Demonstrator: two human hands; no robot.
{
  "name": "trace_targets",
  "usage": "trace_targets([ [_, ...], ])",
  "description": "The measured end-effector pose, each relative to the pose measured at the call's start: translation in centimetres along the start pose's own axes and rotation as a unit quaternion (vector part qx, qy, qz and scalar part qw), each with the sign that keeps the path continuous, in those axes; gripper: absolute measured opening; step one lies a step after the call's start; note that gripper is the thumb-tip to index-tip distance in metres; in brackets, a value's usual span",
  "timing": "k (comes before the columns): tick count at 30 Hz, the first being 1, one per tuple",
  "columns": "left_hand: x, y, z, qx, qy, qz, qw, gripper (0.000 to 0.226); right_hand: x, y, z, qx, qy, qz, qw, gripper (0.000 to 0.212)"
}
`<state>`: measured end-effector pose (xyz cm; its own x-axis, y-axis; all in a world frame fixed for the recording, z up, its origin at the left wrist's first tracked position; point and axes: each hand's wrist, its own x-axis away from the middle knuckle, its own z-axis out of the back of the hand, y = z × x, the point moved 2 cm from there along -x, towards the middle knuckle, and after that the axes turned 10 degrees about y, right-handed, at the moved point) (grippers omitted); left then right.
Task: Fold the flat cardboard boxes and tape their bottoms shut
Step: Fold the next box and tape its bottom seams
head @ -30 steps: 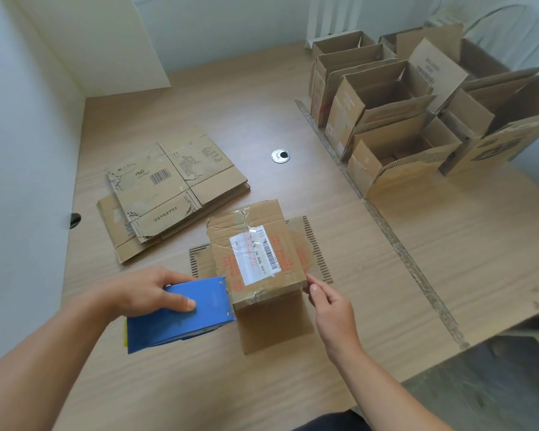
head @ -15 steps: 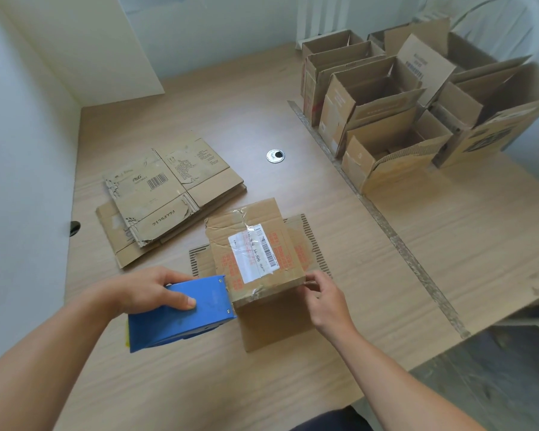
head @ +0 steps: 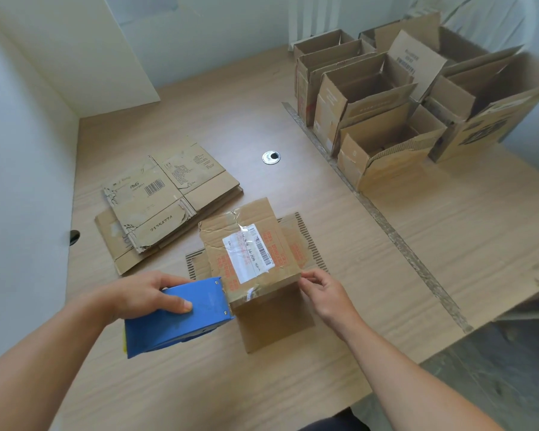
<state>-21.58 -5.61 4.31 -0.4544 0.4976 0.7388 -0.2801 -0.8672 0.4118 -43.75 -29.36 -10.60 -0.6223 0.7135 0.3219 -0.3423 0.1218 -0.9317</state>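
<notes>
On the wooden table (head: 448, 244) the box's (head: 249, 244) inside is hidden; left hand (head: 143, 297) grips the tape dispenser (head: 181, 325) touching it, right hand (head: 327, 297), straighter before, now pinches its near corner

We record the box (head: 253, 216) as brown, with red lettering and a white, black-barcoded label (head: 249, 255). Left of the box: tape dispenser (head: 181, 321) solid blue; flat stack (head: 168, 203) brown, black print.
</notes>
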Motion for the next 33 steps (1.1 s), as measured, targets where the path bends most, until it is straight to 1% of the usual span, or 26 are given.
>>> trace_targets([
  [1,0.0,0.0,0.0,-0.002,-0.002,-0.002,1.000,0.048,-0.2,-0.4,0.6,0.045,-0.016,0.036,0.998,0.013],
  [2,-0.1,0.1,-0.1,-0.003,-0.002,-0.003,1.000,0.048,-0.3,-0.9,1.4,0.077,-0.035,0.054,0.995,0.016],
  [4,-0.1,0.3,-0.1,-0.007,0.004,-0.008,1.000,0.040,-0.5,-2.1,2.6,0.108,-0.070,0.059,0.990,0.022],
  [6,0.1,0.5,-0.2,-0.009,0.011,-0.012,1.000,0.031,-0.8,-2.8,3.0,0.164,-0.092,0.094,0.978,0.028],
  [8,0.2,0.6,-0.2,-0.005,0.015,-0.009,1.000,0.029,-1.1,-3.4,2.4,0.242,-0.106,0.156,0.952,0.051],
  [9,0.2,0.6,-0.3,-0.005,0.015,-0.007,1.000,0.029,-1.4,-3.4,2.0,0.277,-0.106,0.182,0.938,0.058],
  [11,0.2,0.4,-0.3,-0.003,0.012,-0.006,1.000,0.030,-1.7,-3.3,1.5,0.317,-0.089,0.223,0.918,0.060],
  [14,0.0,0.2,-0.3,-0.005,0.011,-0.007,1.000,0.029,-1.9,-3.2,1.3,0.341,-0.045,0.295,0.891,0.076],
  [16,-0.1,0.1,-0.3,0.003,0.007,-0.006,1.000,0.029,-2.2,-3.6,1.2,0.363,-0.033,0.333,0.869,0.069],
  [18,-0.2,-0.1,-0.3,0.006,0.007,-0.010,1.000,0.032,-2.4,-4.9,1.4,0.418,-0.028,0.354,0.836,0.052],
  [19,-0.3,-0.2,-0.4,0.006,0.009,-0.014,1.000,0.038,-2.5,-5.5,1.4,0.437,-0.021,0.361,0.823,0.047],
  [20,-0.4,-0.3,-0.4,0.005,0.014,-0.020,1.000,0.043,-2.4,-6.2,1.4,0.452,-0.016,0.368,0.812,0.053],
  [22,-0.5,-0.7,-0.6,0.013,0.020,-0.030,0.999,0.047,-2.3,-7.5,1.3,0.468,-0.021,0.406,0.785,0.074],
  [23,-0.7,-1.0,-0.7,0.021,0.023,-0.032,0.999,0.048,-2.2,-7.8,0.9,0.469,-0.038,0.440,0.765,0.076],
  [25,-0.7,-1.4,-0.9,0.030,0.027,-0.033,0.999,0.046,-1.9,-8.1,-0.9,0.461,-0.087,0.504,0.725,0.071],
  [26,-0.7,-1.4,-1.0,0.033,0.028,-0.035,0.998,0.044,-1.8,-8.0,-2.0,0.459,-0.110,0.522,0.710,0.068],
  [28,-0.6,-1.6,-1.2,0.042,0.030,-0.044,0.998,0.041,-1.5,-7.4,-4.1,0.478,-0.134,0.542,0.678,0.064],
  [29,-0.5,-1.7,-1.3,0.043,0.034,-0.049,0.997,0.040,-1.3,-7.0,-4.8,0.492,-0.130,0.549,0.663,0.062],
  [30,-0.5,-1.8,-1.4,0.045,0.038,-0.054,0.997,0.040,-1.2,-6.7,-5.1,0.500,-0.119,0.553,0.656,0.059],
  [33,-0.3,-2.2,-1.5,0.054,0.037,-0.064,0.996,0.036,-1.3,-5.8,-5.1,0.478,-0.076,0.577,0.658,0.050],
])
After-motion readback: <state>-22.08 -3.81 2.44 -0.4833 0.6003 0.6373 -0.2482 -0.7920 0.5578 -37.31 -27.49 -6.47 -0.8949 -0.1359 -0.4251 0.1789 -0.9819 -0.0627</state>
